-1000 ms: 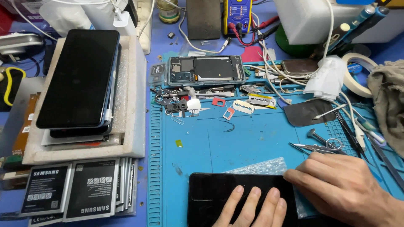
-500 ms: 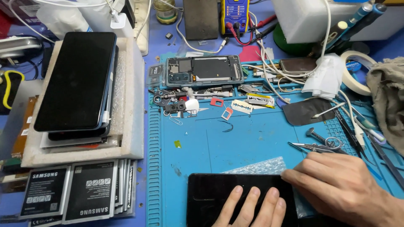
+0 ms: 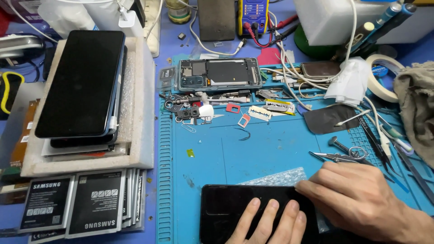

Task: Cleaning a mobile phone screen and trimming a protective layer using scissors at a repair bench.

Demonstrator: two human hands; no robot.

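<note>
Both hands point(image 3: 361, 199) on flat glossy black phone point(image 3: 226, 208).

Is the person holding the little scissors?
No, the small scissors lie on the blue mat, while the right hand and left hand rest on the black phone.

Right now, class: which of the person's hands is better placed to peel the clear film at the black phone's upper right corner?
The right hand: its fingertips already touch the clear film at that corner. The left hand lies flat on the black phone.

left hand point(image 3: 271, 221) flat on black phone point(image 3: 230, 210) – right hand point(image 3: 361, 199) at its edge, blue mat point(image 3: 253, 153).
</note>
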